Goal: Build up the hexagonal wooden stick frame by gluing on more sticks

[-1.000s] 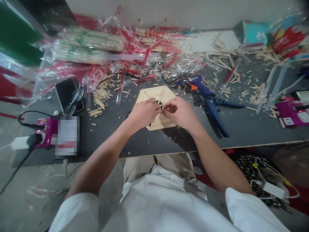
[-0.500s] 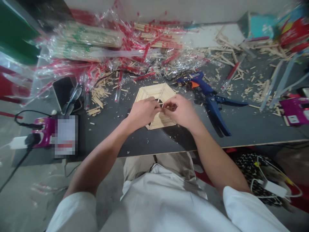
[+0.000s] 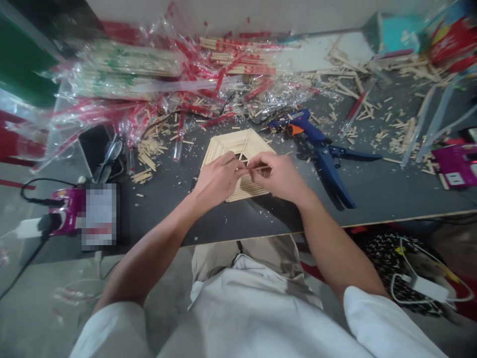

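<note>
A many-sided panel of pale thin wooden sticks (image 3: 227, 141), laid in rows with a dark gap at its centre, rests near the table's front edge. Over its left part is my left hand (image 3: 219, 178), its fingertips pinched together near the gap. From the other side, my right hand (image 3: 280, 174) pinches a thin wooden stick (image 3: 264, 167) with thumb and forefinger. Both sets of fingertips meet above the panel's middle, at the stick's left end. My fingers hide that end and part of the panel beneath.
Right of the panel lie a blue glue gun (image 3: 303, 122) and blue-handled cutters (image 3: 335, 171). Plastic-wrapped stick bundles (image 3: 137, 59) and loose stick scraps cover the back. At left are a phone (image 3: 99, 214), glasses (image 3: 112, 151) and a purple power strip (image 3: 65, 211).
My right hand has shifted slightly left, and a length of stick now shows under its fingers. The left hand stays pinched over the panel. The view has moved a little.
</note>
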Available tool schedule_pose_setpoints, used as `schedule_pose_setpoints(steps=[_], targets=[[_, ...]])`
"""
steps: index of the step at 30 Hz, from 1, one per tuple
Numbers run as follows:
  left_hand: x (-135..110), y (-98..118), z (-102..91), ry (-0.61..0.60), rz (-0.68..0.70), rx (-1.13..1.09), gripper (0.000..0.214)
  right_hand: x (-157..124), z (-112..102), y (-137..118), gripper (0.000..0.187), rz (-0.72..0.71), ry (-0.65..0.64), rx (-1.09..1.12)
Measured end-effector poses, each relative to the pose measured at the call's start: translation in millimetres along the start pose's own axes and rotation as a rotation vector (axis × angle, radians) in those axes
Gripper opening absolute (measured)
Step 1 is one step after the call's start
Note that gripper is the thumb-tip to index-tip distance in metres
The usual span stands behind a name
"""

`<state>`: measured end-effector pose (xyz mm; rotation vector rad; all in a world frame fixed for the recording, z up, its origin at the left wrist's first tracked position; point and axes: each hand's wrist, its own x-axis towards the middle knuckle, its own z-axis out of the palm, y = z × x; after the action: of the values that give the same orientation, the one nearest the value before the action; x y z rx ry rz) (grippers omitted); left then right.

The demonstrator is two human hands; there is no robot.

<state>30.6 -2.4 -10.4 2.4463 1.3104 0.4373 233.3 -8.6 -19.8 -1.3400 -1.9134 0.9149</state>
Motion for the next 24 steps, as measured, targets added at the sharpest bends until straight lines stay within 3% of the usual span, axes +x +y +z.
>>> schedule_pose_setpoints(steps=[7, 14, 24], targets=[[-3.3, 0.0, -2.7, -0.002, 0.069, 0.224, 0.038, -1.1, 3.8, -3.8, 0.012, 0.015, 0.034, 0.142], [-6.1, -4.2, 5.9, 0.033, 0.091, 0.248, 0.035, -1.2, 10.0, -3.3, 0.015, 0.072, 0.067, 0.315], [-7.0, -0.1, 8.9, 0.044, 0.085, 0.273, 0.036, -2.8, 15.8, -4.6, 0.011, 0.055, 0.164, 0.277]])
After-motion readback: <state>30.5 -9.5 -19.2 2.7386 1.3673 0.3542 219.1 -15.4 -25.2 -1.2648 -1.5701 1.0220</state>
